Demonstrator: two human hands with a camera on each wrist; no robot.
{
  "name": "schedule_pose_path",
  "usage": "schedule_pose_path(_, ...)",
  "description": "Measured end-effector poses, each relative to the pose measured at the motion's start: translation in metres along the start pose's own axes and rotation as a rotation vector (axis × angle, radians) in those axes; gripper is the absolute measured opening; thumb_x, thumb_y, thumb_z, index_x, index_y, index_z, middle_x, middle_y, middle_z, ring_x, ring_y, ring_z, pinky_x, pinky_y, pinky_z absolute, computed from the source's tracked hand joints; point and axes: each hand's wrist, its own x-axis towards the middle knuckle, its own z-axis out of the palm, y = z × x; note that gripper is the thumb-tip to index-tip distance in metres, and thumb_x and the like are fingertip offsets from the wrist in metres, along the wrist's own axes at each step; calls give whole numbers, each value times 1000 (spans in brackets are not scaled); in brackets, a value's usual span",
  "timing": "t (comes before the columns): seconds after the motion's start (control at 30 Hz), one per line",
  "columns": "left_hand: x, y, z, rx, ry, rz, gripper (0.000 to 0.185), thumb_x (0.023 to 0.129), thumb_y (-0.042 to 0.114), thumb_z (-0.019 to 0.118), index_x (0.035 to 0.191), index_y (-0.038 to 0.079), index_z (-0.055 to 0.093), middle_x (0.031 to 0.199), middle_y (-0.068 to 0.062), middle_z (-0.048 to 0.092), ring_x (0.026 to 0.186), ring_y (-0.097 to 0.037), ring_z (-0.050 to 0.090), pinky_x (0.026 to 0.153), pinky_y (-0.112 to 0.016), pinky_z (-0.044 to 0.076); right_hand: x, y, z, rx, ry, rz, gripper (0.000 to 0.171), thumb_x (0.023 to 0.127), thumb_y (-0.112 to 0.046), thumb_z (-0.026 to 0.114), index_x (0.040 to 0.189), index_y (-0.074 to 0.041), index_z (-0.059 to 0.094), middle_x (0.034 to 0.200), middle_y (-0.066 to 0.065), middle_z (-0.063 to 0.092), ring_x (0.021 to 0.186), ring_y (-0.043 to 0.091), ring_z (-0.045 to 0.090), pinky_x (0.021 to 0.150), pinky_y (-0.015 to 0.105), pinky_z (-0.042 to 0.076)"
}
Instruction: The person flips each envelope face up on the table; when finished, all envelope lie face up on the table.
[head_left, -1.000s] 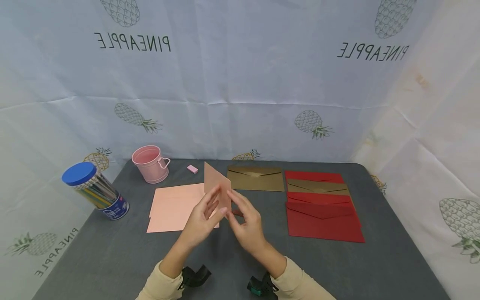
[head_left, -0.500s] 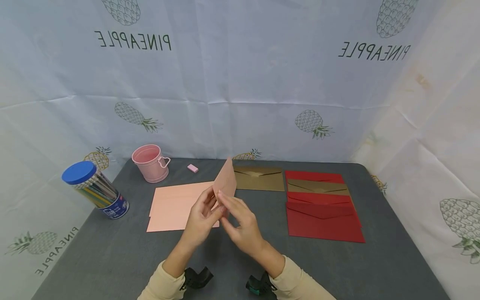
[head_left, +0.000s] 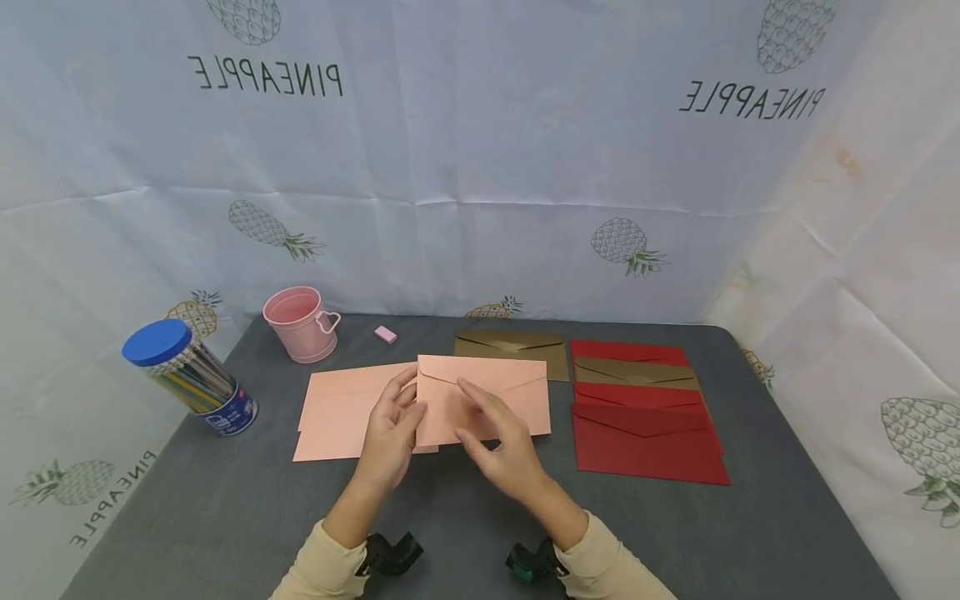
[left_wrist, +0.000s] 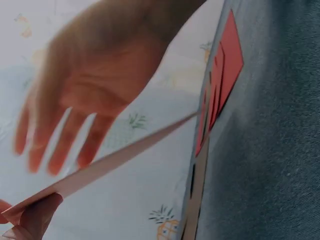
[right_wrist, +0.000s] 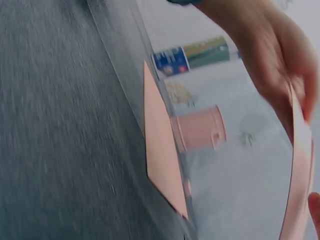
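A pink envelope [head_left: 528, 400] is held up off the table, its flap side toward the head camera. At its left edge my left hand [head_left: 388, 442] pinches it between thumb and fingers; the right wrist view shows this left hand [right_wrist: 280, 65] at the envelope's end. In front of the envelope hovers my right hand [head_left: 510, 458], fingers extended and spread. The left wrist view shows the right hand [left_wrist: 110, 75] blurred beside the envelope [left_wrist: 110, 167]; whether a fingertip touches the paper I cannot tell. More pink envelopes [head_left: 333, 417] lie overlapping on the table, behind the left hand.
Gold envelope [head_left: 551, 358] lies behind the held one. Overlapping red envelopes [head_left: 648, 450] with gold among them lie right. At back left stand a pink bucket [head_left: 300, 333] and a blue-lidded pencil tub [head_left: 187, 375]. A pink eraser [head_left: 386, 334] lies near the bucket.
The pink envelope has turned from nearly edge-on to broadside, flap side toward the head camera. My right hand has let go of it and moved slightly right; my left hand keeps its hold.
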Motion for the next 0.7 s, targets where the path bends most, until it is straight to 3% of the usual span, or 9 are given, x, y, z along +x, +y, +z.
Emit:
schedule_pose_path(0.13,1,3,-6,-52,35,1,55,97,-7,40,147,4,20,140,-31,38,110,-16,62,81,-30,56,2,8,-15,-10,83,78,60,78,6,71,134,3,49,132,18,54,117,28,55,92,42,50)
schedule_pose_path(0.3,2,7,-13,-75,45,24,57,96,-8,40,148,6,19,139,-28,39,109,-17,62,80,-29,56,8,4,-40,-3,165,188,55,78,13,67,129,12,48,129,28,51,118,38,50,93,54,45)
schedule_pose_path(0.57,2,7,-18,-108,66,-5,49,95,-10,40,142,-1,29,131,-16,48,111,-14,59,83,-22,54,4,14,-67,52,227,383,53,82,12,64,131,14,45,136,31,44,126,39,42,97,46,44)
schedule_pose_path(0.7,2,6,-20,-122,63,-13,48,95,-10,40,141,-3,31,127,-11,53,108,-13,61,85,-24,54,-4,30,-74,170,201,469,54,84,11,62,134,12,44,141,29,39,125,32,44,95,23,48)
